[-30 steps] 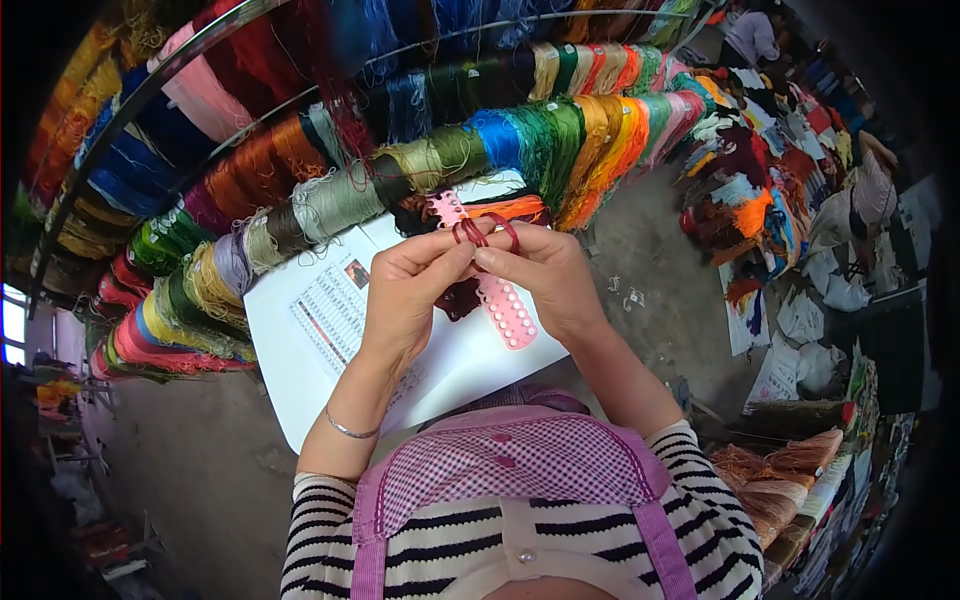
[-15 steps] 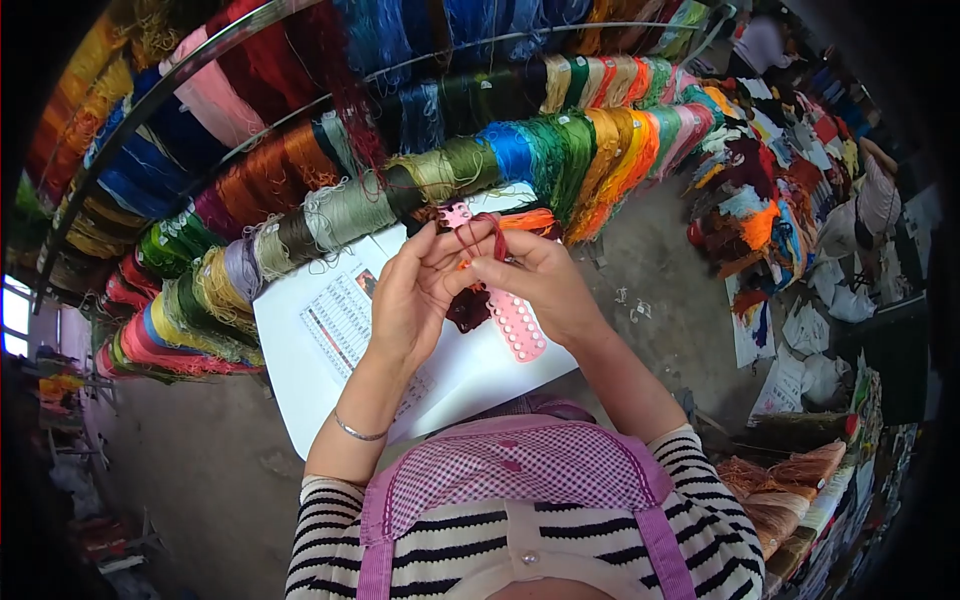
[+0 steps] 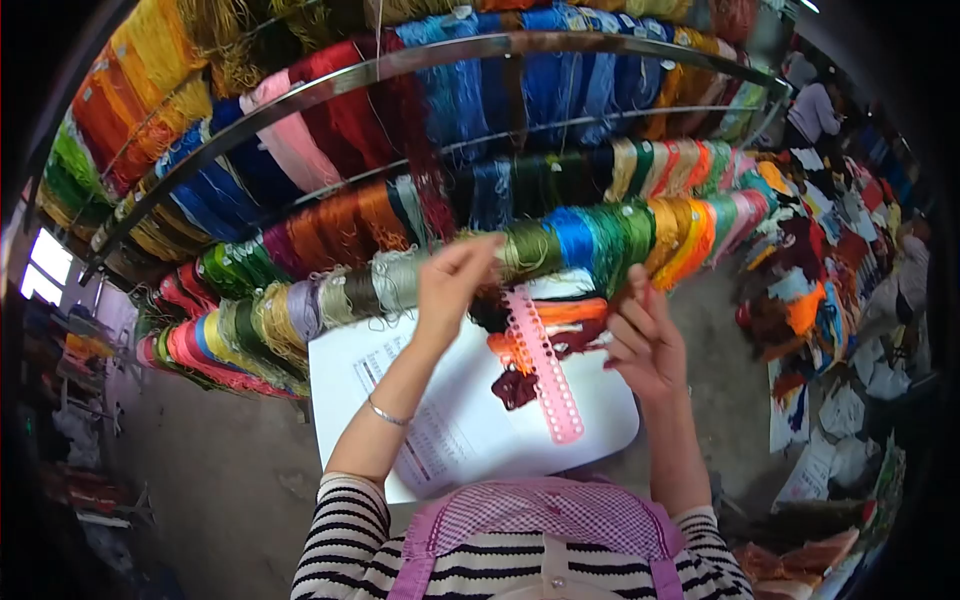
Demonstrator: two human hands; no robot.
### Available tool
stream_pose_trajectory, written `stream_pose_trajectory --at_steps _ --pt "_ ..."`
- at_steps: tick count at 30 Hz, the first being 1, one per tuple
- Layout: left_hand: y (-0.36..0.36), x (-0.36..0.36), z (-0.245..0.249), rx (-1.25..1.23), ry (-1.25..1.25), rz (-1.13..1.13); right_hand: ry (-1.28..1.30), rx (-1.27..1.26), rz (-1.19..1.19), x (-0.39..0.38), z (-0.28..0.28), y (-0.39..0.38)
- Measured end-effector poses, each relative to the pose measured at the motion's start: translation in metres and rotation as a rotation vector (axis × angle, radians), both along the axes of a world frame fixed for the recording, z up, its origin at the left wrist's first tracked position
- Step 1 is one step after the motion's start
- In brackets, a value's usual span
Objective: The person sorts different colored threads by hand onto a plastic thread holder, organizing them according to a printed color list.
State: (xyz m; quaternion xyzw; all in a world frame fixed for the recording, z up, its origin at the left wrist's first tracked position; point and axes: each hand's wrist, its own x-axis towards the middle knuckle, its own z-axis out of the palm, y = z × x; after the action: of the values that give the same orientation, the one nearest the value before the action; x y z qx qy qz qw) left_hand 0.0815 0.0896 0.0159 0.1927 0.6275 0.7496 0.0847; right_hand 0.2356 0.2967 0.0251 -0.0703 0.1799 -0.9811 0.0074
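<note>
My left hand [image 3: 455,285] is raised over the left part of the white board, its fingers pinched together by the olive and dark red threads; what they hold is blurred. On the right, my right hand [image 3: 645,335] has curled fingers beside the green skeins, and anything in it is too small to make out. Between them a pink strip with holes [image 3: 548,375] lies on the white board [image 3: 590,430]. Orange threads [image 3: 572,312] and a dark maroon bundle [image 3: 514,388] are beside the strip. A printed sheet [image 3: 425,420] is under my left forearm.
Rows of coloured thread skeins [image 3: 350,290] hang on rails across the front, below a curved metal bar [image 3: 440,58]. Another heap of threads [image 3: 800,300] is at the right. A person [image 3: 815,112] is in the far right background. A window [image 3: 48,265] is at the left.
My hands have moved apart, left hand up and right hand to the right, from the red thread they held together. The view has shifted, and the pink strip is now uncovered.
</note>
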Motion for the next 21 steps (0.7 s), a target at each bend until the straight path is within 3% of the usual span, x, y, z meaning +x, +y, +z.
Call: stream_pose_trajectory --at_steps 5,7,10,11,13,15,18,19,21 --pt "-0.013 -0.114 0.015 -0.098 0.595 0.679 0.003 -0.057 0.030 0.009 -0.021 0.019" --pt "-0.012 -0.140 0.024 -0.125 0.580 0.810 -0.004 0.101 0.073 0.002 -0.041 0.022" --pt "-0.009 -0.167 0.030 -0.283 0.631 0.919 -0.061 0.101 0.094 -0.008 -0.051 0.021" --pt "-0.008 -0.174 0.030 -0.286 0.633 0.920 -0.076 0.129 0.104 -0.012 -0.053 0.021" --pt "-0.008 -0.189 0.024 -0.520 0.755 0.932 -0.112 0.144 0.086 -0.019 -0.048 0.018" --pt "-0.013 -0.199 0.015 -0.516 0.674 0.846 -0.174 0.186 0.069 -0.025 -0.047 0.016" --pt "-0.018 -0.185 0.016 -0.092 0.233 0.467 -0.211 0.280 0.065 -0.033 -0.039 0.012" --pt "-0.023 -0.178 0.015 -0.090 0.231 0.468 -0.212 0.282 0.065 -0.036 -0.037 0.011" --pt "-0.032 -0.167 0.015 0.161 0.061 0.255 -0.206 0.350 0.084 -0.043 -0.032 0.008"
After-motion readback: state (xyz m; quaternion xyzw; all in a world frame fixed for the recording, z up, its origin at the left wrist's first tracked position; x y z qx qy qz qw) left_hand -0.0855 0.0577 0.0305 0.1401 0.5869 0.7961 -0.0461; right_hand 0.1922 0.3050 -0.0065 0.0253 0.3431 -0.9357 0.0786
